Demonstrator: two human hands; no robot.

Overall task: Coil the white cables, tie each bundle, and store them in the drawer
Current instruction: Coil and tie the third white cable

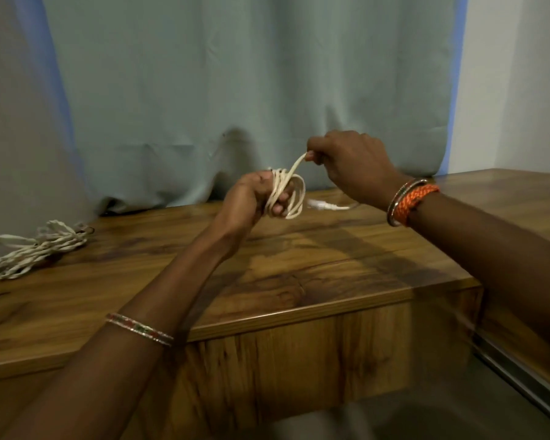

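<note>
Your left hand [254,198] grips the coiled white cable [291,198], loops round its fingers. Your raised right hand [350,163] pinches the cable's strand just above them.

Bare table [299,265] lies open below the hands; a tied cable bundle [38,246] blocks nine o'clock, the curtain [235,90] closes twelve o'clock.

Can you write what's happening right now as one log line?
step: coiling | left hand: holds coil | right hand: pinches cable end | bundle: on table

Dim, soft focus; bottom edge blurred; wide-angle edge bowing.
</note>
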